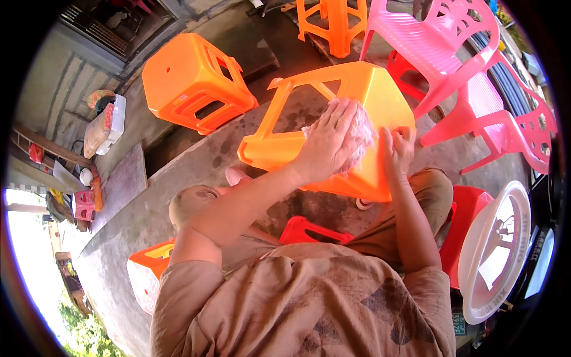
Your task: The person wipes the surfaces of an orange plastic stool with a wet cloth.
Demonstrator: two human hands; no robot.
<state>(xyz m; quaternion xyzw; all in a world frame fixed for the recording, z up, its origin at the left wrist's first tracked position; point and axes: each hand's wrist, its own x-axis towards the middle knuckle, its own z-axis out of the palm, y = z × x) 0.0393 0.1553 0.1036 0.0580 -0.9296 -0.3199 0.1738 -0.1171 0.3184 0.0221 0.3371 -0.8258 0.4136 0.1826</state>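
An orange plastic stool (370,89) is tipped on its side in front of me, its legs pointing left and its seat end to the right. My left hand (330,138) lies with fingers spread over a crumpled pink-and-white cloth (360,134), pressing it to the stool's side near the seat. At the seat's edge, my right hand (397,149) grips the same stool with bent fingers. The stool is between my knees, above the concrete floor; what supports it underneath is hidden.
Another orange stool (178,76) stands at the upper left, a third (337,26) farther back. Pink plastic armchairs (419,40) fill the upper right. A white basin (468,263) leans beside a red stool (464,223) at my right. An orange-and-white stool (145,276) is at my left.
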